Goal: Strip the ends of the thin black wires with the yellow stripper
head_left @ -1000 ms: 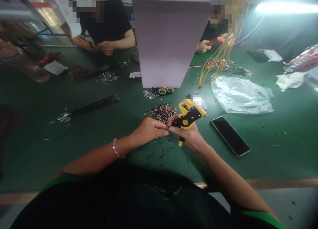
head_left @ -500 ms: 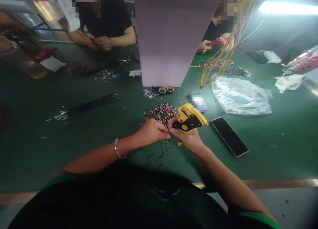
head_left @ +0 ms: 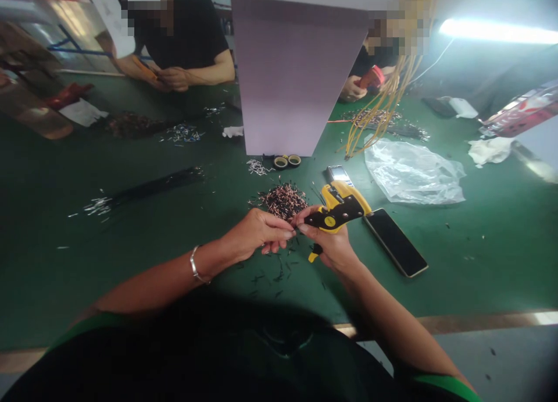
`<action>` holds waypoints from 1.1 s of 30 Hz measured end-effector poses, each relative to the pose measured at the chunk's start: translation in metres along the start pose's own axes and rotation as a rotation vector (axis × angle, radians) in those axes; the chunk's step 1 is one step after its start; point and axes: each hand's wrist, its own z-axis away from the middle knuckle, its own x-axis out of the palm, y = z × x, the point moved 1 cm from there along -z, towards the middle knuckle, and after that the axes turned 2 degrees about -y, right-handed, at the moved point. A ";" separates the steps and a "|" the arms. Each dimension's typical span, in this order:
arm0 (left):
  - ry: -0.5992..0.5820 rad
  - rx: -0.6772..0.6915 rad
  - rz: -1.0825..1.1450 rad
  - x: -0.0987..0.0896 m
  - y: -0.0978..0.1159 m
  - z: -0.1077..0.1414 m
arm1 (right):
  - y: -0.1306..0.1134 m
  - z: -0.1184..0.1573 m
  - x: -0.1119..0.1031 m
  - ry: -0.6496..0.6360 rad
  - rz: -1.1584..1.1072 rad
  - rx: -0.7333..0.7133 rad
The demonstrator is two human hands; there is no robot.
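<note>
My right hand [head_left: 333,245] is wrapped round a yellow and black wire stripper [head_left: 342,210], its jaw end pointing left. Close to that jaw, my left hand [head_left: 261,232] pinches what looks like a short black wire [head_left: 296,228], mostly hidden by the fingertips. The right thumb and forefinger meet the left fingertips there. Just beyond both hands lies a pile of short black wires with bare copper ends [head_left: 283,200]. Small black offcuts [head_left: 279,271] are scattered on the green table below my hands.
A phone [head_left: 396,242] and a small boxy device [head_left: 340,174] lie to the right, near a clear plastic bag [head_left: 414,172]. Two tape rolls [head_left: 288,161] sit before an upright panel [head_left: 292,82]. Black wires [head_left: 148,187] lie left. Two co-workers hold tools across the table.
The view has shifted slightly. The stripper has tilted and moved a little right, and its lower handle stands further apart. My left fingers remain pinched beside its jaw, with the lower fingers now showing.
</note>
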 end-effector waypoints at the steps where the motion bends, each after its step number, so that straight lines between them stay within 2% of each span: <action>1: 0.003 -0.002 -0.003 0.000 0.001 0.000 | 0.001 0.000 0.000 0.001 -0.002 -0.002; 9: 0.058 0.042 -0.040 0.002 0.005 0.000 | 0.004 0.000 0.000 0.015 -0.029 -0.038; 14: 0.131 0.107 -0.146 -0.007 0.012 0.004 | 0.004 0.001 -0.004 0.025 -0.012 0.019; 18: 0.201 0.171 -0.221 -0.018 0.021 0.006 | 0.011 0.003 -0.007 -0.019 0.021 0.093; 25: 0.273 0.171 -0.238 -0.026 0.026 0.003 | 0.039 0.004 -0.011 -0.102 0.099 0.182; 28: 0.299 0.183 -0.250 -0.028 0.027 0.002 | 0.042 0.006 -0.012 -0.144 0.120 0.183; 33: 0.269 0.241 -0.244 -0.031 0.025 0.000 | 0.038 0.007 -0.015 -0.224 0.115 0.228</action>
